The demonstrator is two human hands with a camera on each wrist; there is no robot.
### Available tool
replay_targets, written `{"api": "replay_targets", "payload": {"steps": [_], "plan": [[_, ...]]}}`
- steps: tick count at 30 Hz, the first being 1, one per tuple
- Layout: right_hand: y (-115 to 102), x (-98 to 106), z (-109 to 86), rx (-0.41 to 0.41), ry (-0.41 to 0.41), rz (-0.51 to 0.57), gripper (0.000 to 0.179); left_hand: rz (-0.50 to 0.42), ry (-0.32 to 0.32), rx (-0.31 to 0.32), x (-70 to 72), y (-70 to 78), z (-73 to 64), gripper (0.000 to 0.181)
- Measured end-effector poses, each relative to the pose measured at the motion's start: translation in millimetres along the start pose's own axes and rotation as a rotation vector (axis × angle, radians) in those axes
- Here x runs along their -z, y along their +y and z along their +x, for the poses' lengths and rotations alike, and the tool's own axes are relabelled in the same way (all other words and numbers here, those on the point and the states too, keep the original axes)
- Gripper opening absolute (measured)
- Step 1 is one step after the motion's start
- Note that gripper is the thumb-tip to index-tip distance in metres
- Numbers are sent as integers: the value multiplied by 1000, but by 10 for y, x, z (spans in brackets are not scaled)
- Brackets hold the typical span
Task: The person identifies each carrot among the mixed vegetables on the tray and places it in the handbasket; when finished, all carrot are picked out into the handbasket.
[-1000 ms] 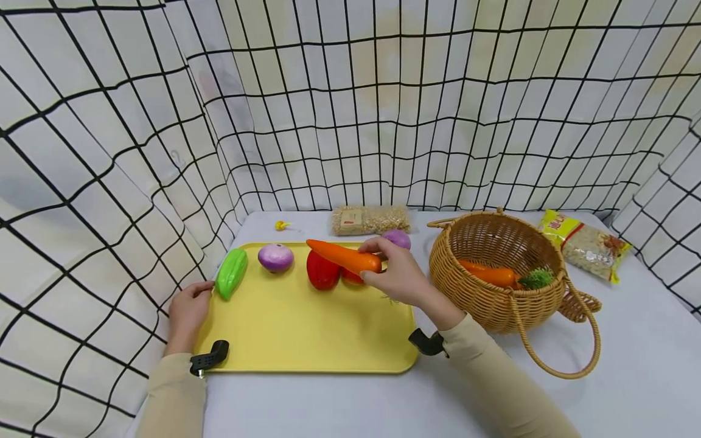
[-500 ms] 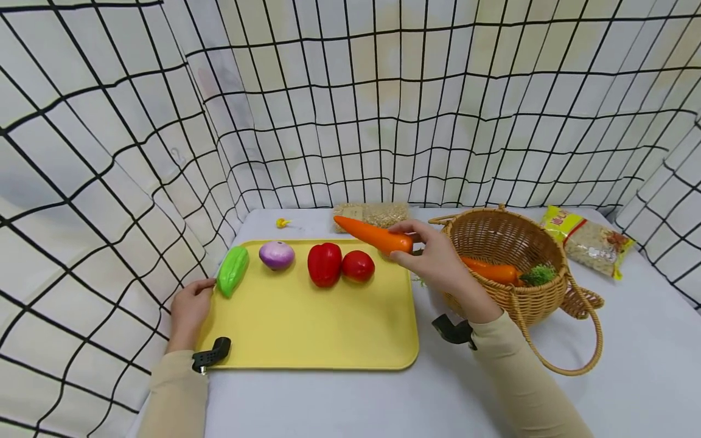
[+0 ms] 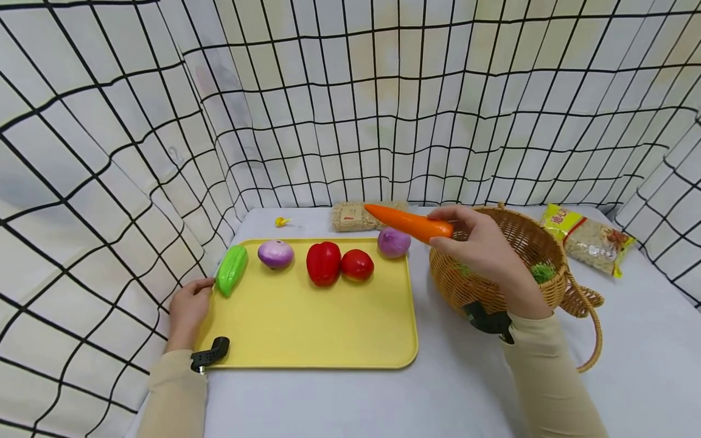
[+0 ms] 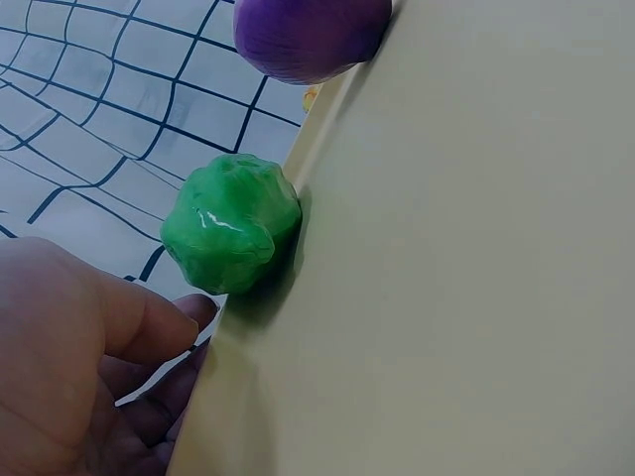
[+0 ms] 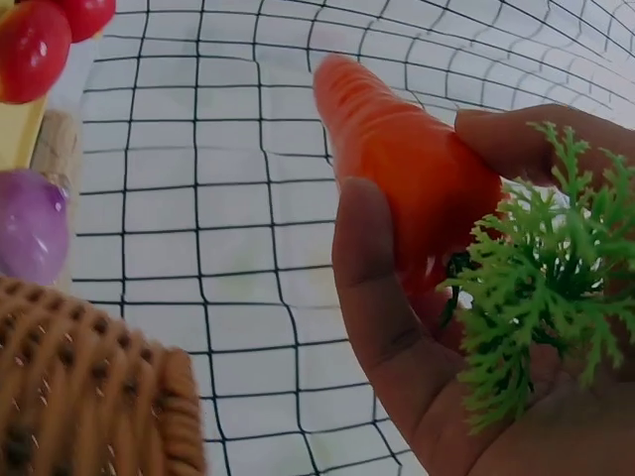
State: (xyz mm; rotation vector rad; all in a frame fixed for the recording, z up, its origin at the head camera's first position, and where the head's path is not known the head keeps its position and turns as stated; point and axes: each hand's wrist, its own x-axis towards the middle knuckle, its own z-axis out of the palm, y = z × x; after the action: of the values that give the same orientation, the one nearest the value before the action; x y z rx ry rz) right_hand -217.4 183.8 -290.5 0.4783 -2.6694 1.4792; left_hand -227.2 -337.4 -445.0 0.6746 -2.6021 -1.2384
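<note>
My right hand (image 3: 479, 249) grips an orange carrot (image 3: 408, 223) by its thick end, above the left part of the wicker basket (image 3: 457, 283). The carrot's narrow tip points left, and its green leafy top (image 5: 551, 288) lies against the palm in the right wrist view. My left hand (image 3: 188, 310) holds the left rim of the yellow tray (image 3: 306, 328), fingertips at the edge beside a green ribbed vegetable (image 3: 232, 271). A purple-and-white vegetable (image 3: 275, 254), a red bell pepper (image 3: 323, 264) and a tomato (image 3: 358, 265) lie along the tray's back half.
A purple onion (image 3: 394, 243) sits at the tray's back right corner. Behind the tray lie a bag of grains (image 3: 350, 218) and a small yellow object (image 3: 282, 222). Right of the basket is a yellow-topped bag (image 3: 591, 240). Black netting (image 3: 400, 115) over white sheets surrounds the table.
My right hand has carried the carrot from above the tomato rightward to the basket, uncovering the pepper, tomato and onion. My left hand has stayed at the tray's rim.
</note>
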Motion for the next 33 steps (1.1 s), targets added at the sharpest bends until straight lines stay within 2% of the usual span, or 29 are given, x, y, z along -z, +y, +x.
{"api": "replay_targets", "payload": {"steps": [9, 13, 19, 22, 33], "plan": [[-28, 237, -108, -34, 9, -51, 38, 1, -8, 6, 33, 12, -32, 42], [9, 351, -146, -59, 17, -74, 40, -4, -10, 15, 36, 4, -47, 42], [84, 508, -223, -43, 34, -124, 40, -22, -13, 14, 26, -4, -41, 43], [113, 573, -264, -74, 54, -139, 38, -18, -10, 0, 19, 3, -30, 42], [408, 839, -314, -157, 52, -136, 42, 1, -20, -1, 29, 18, -17, 42]]}}
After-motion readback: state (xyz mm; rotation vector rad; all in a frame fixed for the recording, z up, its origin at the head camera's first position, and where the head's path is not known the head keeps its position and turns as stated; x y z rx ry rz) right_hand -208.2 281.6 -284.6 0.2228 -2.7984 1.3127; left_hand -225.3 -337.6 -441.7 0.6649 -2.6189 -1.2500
